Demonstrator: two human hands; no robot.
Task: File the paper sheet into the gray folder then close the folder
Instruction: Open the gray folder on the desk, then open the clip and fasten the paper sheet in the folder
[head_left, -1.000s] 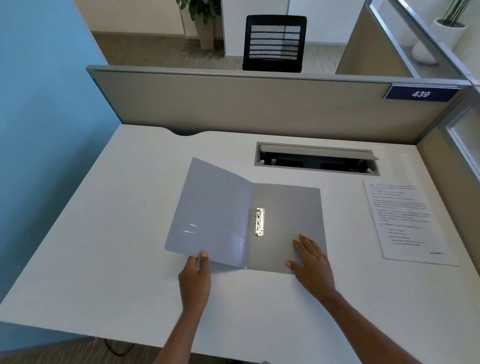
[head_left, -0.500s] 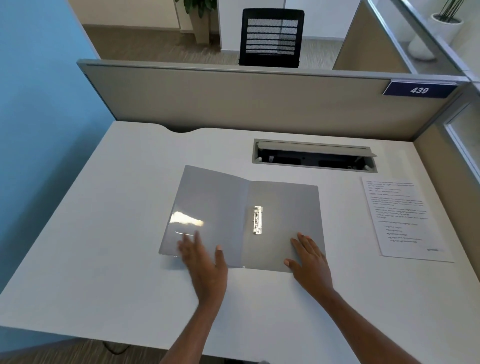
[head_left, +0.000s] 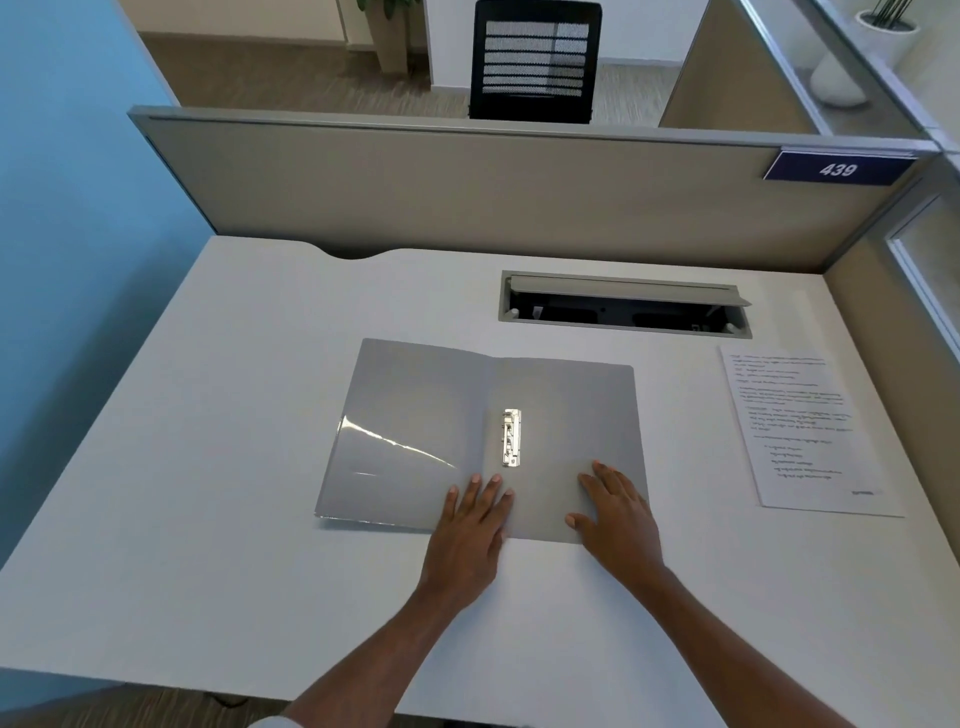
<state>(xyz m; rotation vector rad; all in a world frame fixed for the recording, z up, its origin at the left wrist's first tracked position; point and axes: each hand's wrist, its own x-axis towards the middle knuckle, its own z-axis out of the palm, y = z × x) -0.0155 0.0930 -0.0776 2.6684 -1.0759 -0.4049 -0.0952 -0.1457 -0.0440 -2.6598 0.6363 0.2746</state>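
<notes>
The gray folder (head_left: 415, 415) lies open and flat in the middle of the white desk. A metal clip (head_left: 511, 437) runs along its spine. My left hand (head_left: 470, 525) rests palm down on the near edge by the spine, fingers spread. My right hand (head_left: 618, 512) presses flat on the near corner of the right-hand cover. Neither hand holds anything. The printed paper sheet (head_left: 800, 431) lies on the desk to the right of the folder, apart from both hands.
An open cable tray (head_left: 623, 306) is sunk into the desk (head_left: 208, 467) behind the folder. A beige partition (head_left: 467, 182) with a blue 439 sign (head_left: 837, 169) closes the back, another panel the right. A blue wall stands on the left.
The left cover, held up at its near edge a second ago, now lies flat. My left hand slid right across it to the spine. My right hand stayed put.
</notes>
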